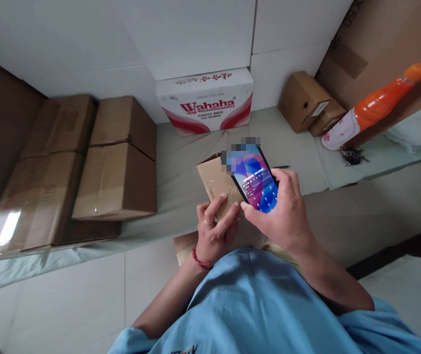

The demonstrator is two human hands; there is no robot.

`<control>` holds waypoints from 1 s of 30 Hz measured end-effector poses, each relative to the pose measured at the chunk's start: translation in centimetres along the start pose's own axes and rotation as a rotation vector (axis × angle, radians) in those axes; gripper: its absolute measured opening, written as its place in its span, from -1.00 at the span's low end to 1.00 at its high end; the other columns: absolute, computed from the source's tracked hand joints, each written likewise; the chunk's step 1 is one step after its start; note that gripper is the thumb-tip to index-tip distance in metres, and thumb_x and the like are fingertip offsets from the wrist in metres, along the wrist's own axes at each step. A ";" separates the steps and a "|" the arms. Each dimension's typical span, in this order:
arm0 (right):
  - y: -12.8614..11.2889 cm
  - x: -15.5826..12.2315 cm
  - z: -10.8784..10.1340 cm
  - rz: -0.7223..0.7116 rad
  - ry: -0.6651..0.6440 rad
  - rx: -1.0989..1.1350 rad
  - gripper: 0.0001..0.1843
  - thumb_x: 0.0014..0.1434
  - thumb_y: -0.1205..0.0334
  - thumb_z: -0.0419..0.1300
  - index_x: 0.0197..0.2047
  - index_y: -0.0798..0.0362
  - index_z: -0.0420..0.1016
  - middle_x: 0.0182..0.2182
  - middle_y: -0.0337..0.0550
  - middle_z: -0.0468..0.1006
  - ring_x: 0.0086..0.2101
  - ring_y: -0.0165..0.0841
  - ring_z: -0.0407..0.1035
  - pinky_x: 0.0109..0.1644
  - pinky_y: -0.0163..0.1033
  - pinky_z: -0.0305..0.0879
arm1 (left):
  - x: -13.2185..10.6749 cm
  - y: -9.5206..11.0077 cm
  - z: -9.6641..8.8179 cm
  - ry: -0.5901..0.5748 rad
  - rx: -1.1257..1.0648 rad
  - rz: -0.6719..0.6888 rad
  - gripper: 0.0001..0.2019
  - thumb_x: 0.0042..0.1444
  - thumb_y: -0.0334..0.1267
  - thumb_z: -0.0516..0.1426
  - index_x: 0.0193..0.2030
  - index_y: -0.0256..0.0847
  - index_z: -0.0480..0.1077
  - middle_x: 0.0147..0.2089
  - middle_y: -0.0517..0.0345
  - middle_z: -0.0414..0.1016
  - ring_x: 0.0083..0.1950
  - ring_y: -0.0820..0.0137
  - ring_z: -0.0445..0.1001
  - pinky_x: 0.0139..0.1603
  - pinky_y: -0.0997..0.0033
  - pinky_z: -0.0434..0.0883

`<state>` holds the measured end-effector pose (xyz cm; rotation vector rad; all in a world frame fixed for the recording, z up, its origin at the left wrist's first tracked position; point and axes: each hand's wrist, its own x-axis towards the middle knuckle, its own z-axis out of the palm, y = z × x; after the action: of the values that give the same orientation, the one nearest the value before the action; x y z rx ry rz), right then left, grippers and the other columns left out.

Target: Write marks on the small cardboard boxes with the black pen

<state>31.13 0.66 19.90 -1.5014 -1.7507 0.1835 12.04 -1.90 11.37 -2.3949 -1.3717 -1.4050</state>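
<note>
My right hand [284, 211] grips a smartphone [255, 181] with a lit, colourful screen, thumb near its lower edge. My left hand [215, 228] has its fingers closed on a small brown cardboard parcel [215, 182] just left of the phone. That hand wears a ring, and a red cord circles its wrist. Both hands are in front of my blue shirt, above the edge of a cloth-covered ledge [181, 167].
Brown cardboard boxes [116, 162] stack at the left. A white "Wahaha" water carton [206, 101] stands at the back. Two small brown boxes [308, 101], an orange and white bottle [376, 105], keys [352, 155] and a large carton [387, 44] are at the right.
</note>
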 end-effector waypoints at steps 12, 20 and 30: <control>-0.7 0.0 0.2 -0.016 0.001 -0.013 -0.19 0.10 0.04 0.49 0.29 -0.09 0.20 0.13 0.09 0.44 0.11 0.05 0.48 0.17 0.28 0.59 | -0.1 -0.1 0.0 0.009 -0.009 0.010 -0.52 0.37 -0.41 0.23 0.39 -0.04 0.41 0.35 -0.24 0.42 0.18 0.09 0.48 0.13 0.07 0.44; -0.9 -0.1 0.2 -0.010 -0.007 -0.002 -0.20 0.11 0.03 0.48 0.31 -0.08 0.21 0.16 0.11 0.43 0.14 0.07 0.46 0.20 0.29 0.56 | 0.0 0.1 0.0 0.009 -0.020 0.018 -0.56 0.39 -0.42 0.23 0.35 -0.09 0.43 0.36 -0.24 0.40 0.18 0.11 0.47 0.14 0.10 0.46; 13.1 1.7 -1.9 0.352 -0.061 -0.299 -0.19 0.02 -0.09 0.50 0.22 0.08 0.36 0.12 0.23 0.50 0.20 0.14 0.41 0.36 0.24 0.36 | -2.1 -1.5 -1.1 0.080 -0.156 -0.162 -0.14 0.37 -0.10 0.35 0.67 0.16 0.03 0.59 -0.26 0.14 0.24 0.16 0.51 -0.09 0.29 0.65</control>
<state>42.46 5.19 14.40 -2.0383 -1.5987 0.1512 9.88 -2.89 9.94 -2.3325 -1.5194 -1.6871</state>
